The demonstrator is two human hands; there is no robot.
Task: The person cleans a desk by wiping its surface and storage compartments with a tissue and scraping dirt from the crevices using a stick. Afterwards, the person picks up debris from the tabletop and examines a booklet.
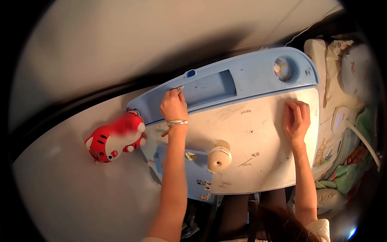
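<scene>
Over the left end of the blue tray (pixel 262 72) is my left hand (pixel 174 104), with a bracelet at its wrist. Its fingers are pinched on a small, crumpled greyish piece (pixel 180 88) at the tray's recess. My right hand (pixel 297 119) rests near the right edge of the white desktop (pixel 266 157), fingers curled together; anything under them is hidden. Between my forearms stands a cream round device (pixel 219 158) with a dark centre. A red and white tiger figure (pixel 115 139) lies left of my left hand.
The tray's round cup (pixel 286 69) holds small ring-like items. Below lies a blue panel (pixel 189 173) with stickers. A white lamp-like object (pixel 341 120) and patterned bedding (pixel 330 157) are at the right. A wall (pixel 141 44) rises behind.
</scene>
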